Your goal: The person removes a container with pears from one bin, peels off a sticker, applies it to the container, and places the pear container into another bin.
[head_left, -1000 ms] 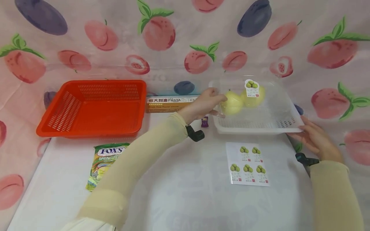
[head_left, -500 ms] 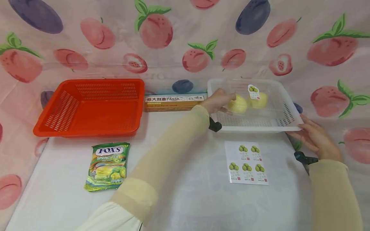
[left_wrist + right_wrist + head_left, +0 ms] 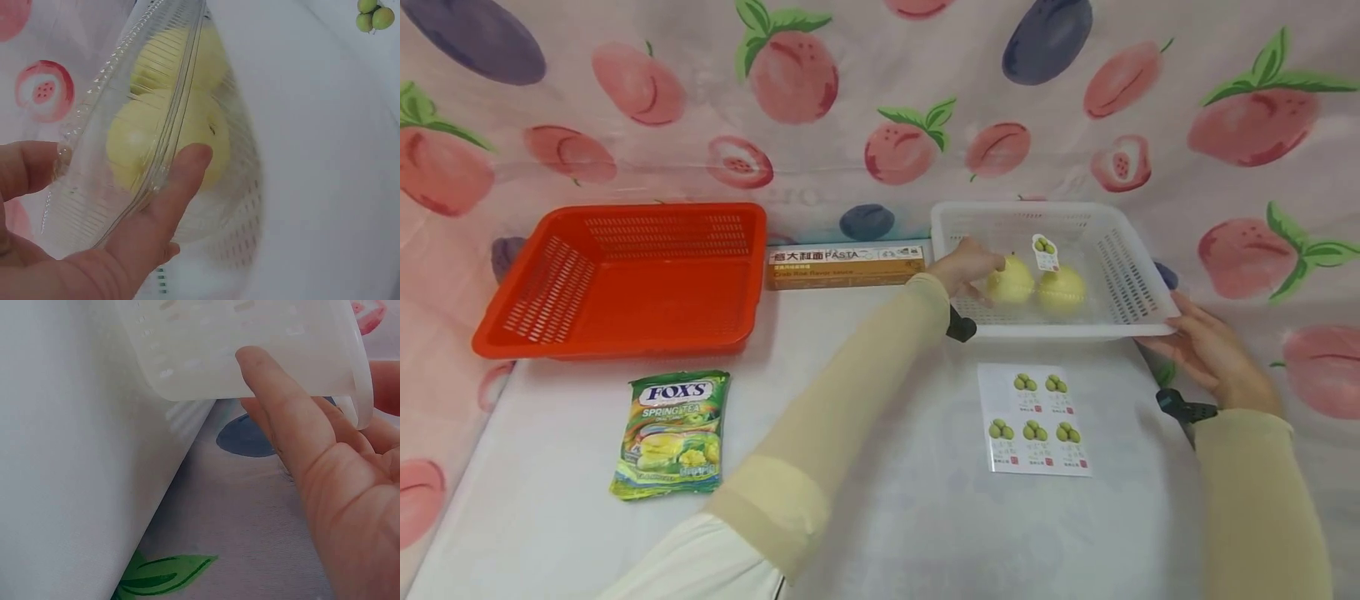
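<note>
Two pale yellow round fruits (image 3: 1060, 289) sit in a clear plastic clamshell box (image 3: 81, 203), which bears a white label (image 3: 1045, 253). My left hand (image 3: 967, 265) grips the box's left end, thumb on one side and fingers on the other. The box is down inside the white plastic basket (image 3: 1127, 258) at the back right. At that basket's front right corner, my right hand (image 3: 1221, 354) holds the rim; in the right wrist view its thumb lies along the outer wall.
A red basket (image 3: 647, 292) stands at the back left, with a pasta box (image 3: 847, 267) between the two baskets. Nearer are a green Fox's candy bag (image 3: 673, 435) and a sheet of fruit stickers (image 3: 1036, 419). A printed fruit-pattern cloth (image 3: 820, 150) hangs behind.
My left hand has moved the clear box from above the white basket's rim down into it. My right hand stays at the basket's corner. The small purple packet is now hidden behind my left arm.
</note>
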Demonstrator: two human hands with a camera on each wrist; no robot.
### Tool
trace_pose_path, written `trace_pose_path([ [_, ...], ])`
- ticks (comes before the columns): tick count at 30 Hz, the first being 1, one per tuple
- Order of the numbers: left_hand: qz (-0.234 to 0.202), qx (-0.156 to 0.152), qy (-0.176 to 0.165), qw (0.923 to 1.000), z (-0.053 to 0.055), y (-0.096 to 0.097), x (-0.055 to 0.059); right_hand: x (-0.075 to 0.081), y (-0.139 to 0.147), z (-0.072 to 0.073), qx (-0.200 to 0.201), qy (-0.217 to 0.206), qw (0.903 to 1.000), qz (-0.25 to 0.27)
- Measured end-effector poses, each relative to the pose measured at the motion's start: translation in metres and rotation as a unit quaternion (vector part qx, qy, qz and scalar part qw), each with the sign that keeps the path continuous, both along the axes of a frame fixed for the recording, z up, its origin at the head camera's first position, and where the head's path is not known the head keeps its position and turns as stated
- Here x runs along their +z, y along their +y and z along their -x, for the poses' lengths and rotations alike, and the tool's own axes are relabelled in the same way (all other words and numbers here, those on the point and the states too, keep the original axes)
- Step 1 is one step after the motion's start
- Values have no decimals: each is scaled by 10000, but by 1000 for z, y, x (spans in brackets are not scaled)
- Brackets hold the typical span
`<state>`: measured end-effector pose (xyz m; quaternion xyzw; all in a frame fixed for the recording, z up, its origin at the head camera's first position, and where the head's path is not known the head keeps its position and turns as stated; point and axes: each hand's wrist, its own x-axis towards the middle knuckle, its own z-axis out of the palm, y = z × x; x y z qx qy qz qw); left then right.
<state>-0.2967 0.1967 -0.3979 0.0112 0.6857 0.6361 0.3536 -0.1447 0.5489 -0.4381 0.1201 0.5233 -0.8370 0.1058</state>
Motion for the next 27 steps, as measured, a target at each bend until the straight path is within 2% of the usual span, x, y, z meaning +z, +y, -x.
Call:
trace_pose_path([
  [3,59,-76,-195,9998,-1,0,-1,-1,-1,0,-11,-13,10000,-73],
  [7,281,-467,-190,9983,-4,-2,-1,-2,-2,1,-35,-9,9999,-122],
  [10,495,-651,70,9966,-7,-3,-1,-2,-3,2,-89,-54,9999,-54],
  [12,658,-590,241,9958,-8,-3,-1,-2,-3,2,-99,-97,9999,7],
  [19,1485,-673,1031,9812,-4,2,-1,-1,1,4,-137,-136,9998,-25],
  [22,1418,-562,1234,9806,-1,4,4,1,4,3,-164,-245,9994,-165],
  [27,1351,-465,1514,9781,1,-4,20,0,7,2,-127,-450,9978,-480],
])
